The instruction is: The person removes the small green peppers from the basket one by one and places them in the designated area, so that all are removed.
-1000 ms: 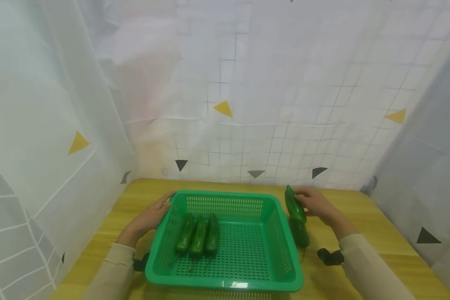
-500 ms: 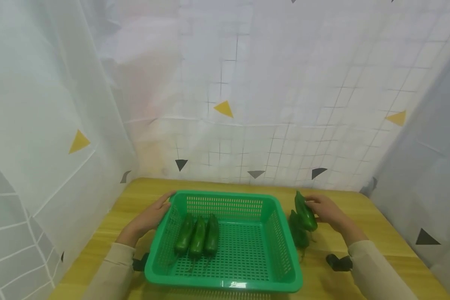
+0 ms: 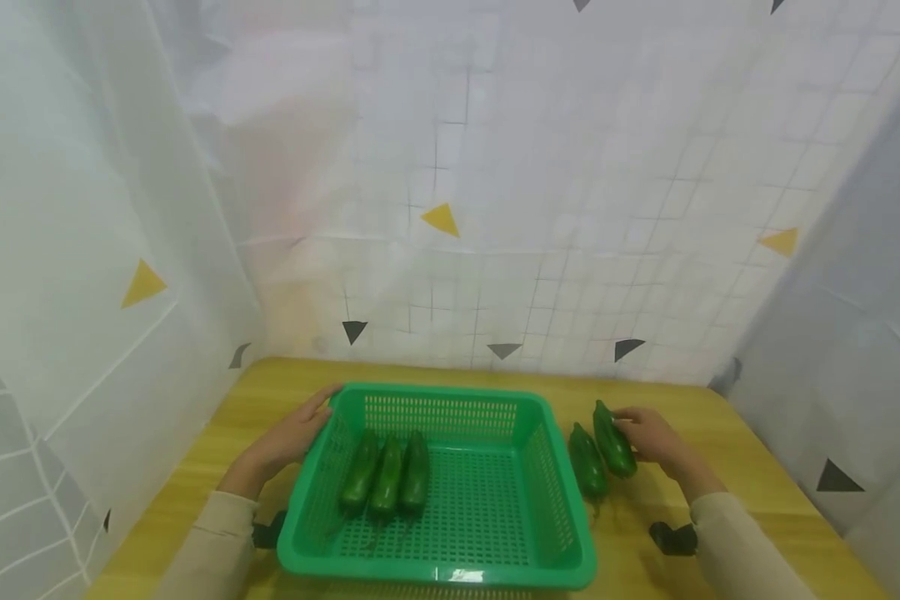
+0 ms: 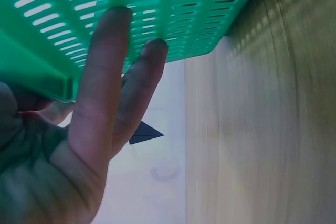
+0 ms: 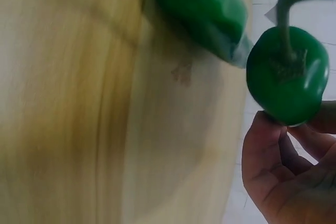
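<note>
My right hand [image 3: 654,440] pinches a green chili pepper [image 3: 613,443] just above the table, to the right of the basket. In the right wrist view that pepper's stem end [image 5: 287,74] faces the camera, with fingertips beneath it. Another green pepper [image 3: 588,465] lies between it and the basket wall. My left hand [image 3: 292,435] is at the left side of the green plastic basket [image 3: 420,570]. Its straight fingers [image 4: 100,85] touch the slotted outer wall in the left wrist view. Inside the basket, three green peppers [image 3: 387,483] lie side by side toward the left.
A yellow wood-grain table [image 3: 720,467] carries the basket and peppers. White patterned sheeting [image 3: 435,283] stands along the back and both sides of the table. A black wrist device [image 3: 673,538] shows under the right sleeve [image 3: 738,533].
My right hand has carried its pepper to the right and lowered it, off the other loose pepper, which is now uncovered beside it. The left hand stays at the basket.
</note>
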`<state>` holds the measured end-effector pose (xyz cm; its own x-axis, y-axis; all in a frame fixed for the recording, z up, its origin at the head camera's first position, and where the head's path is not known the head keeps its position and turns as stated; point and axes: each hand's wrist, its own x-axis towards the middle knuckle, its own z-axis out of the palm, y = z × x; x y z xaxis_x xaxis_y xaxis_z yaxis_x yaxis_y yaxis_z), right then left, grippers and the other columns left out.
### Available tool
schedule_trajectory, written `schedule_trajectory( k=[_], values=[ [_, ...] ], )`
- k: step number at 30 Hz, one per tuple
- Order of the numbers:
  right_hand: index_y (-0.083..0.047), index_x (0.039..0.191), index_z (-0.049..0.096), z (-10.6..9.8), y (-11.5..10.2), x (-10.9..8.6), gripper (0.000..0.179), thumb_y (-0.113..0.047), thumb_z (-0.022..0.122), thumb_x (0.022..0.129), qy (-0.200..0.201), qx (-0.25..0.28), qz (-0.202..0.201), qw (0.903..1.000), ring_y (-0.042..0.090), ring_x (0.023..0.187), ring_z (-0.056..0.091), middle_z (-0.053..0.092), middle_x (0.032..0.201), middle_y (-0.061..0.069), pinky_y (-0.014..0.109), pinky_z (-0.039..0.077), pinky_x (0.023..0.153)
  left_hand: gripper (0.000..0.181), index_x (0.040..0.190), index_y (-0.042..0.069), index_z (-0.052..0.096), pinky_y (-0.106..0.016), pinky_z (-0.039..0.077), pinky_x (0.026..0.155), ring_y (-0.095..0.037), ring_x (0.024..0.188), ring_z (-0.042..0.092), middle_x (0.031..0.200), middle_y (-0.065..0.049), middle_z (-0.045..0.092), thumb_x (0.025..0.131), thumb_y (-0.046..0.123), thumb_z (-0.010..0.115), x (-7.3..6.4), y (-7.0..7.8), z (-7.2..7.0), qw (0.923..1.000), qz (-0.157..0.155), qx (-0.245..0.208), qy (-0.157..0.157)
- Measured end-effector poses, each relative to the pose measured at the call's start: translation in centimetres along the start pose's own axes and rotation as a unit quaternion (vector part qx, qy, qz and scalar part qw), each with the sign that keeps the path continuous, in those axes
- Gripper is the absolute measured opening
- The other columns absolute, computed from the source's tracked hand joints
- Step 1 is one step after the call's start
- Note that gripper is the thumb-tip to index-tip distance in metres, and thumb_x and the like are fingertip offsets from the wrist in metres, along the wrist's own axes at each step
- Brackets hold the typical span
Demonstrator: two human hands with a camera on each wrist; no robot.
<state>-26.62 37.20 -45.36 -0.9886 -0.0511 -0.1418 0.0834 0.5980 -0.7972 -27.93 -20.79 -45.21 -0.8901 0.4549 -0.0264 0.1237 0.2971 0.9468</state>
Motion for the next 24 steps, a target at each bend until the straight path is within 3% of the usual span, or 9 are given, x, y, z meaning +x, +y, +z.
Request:
schedule_trajectory(
  k=[9,17,24],
  values=[
    [0.019,0.139,0.042,-0.1,1.1,-0.2,0.046,-0.014,0.040,0.108,0.005,-0.017,0.032,0.9993,0.039,0.108,0.062,0.050,0.131,0.039,0.049,0.058,0.084,0.050,0.162,0.018,0.021,-0.039,0.056,0.069,-0.020,0.068,0.058,0.089,-0.014,0.058,0.114,0.026,0.033,-0.1,-0.1,0.0,1.0000,0.004,-0.004,-0.008],
    [0.020,0.136,0.046,0.3,2.5,-0.1,0.043,-0.012,0.042,0.106,0.017,-0.037,0.029,0.9987,0.034,0.099,0.065,0.054,0.126,0.039,0.044,0.059,0.077,0.050,0.162,0.018,0.021,-0.042,0.054,0.075,-0.021,0.069,0.058,0.097,-0.017,0.055,0.114,0.026,0.033,0.1,-0.1,0.0,1.0000,-0.001,0.007,0.004],
    [0.018,0.133,0.050,0.8,2.6,0.2,0.041,-0.010,0.043,0.104,0.010,-0.058,0.030,0.9978,0.034,0.098,0.062,0.052,0.127,0.040,0.042,0.058,0.074,0.050,0.162,0.018,0.022,-0.042,0.052,0.081,-0.022,0.076,0.060,0.109,-0.018,0.053,0.114,0.026,0.033,0.1,-0.1,0.0,0.9998,-0.006,0.017,0.012]
  ],
)
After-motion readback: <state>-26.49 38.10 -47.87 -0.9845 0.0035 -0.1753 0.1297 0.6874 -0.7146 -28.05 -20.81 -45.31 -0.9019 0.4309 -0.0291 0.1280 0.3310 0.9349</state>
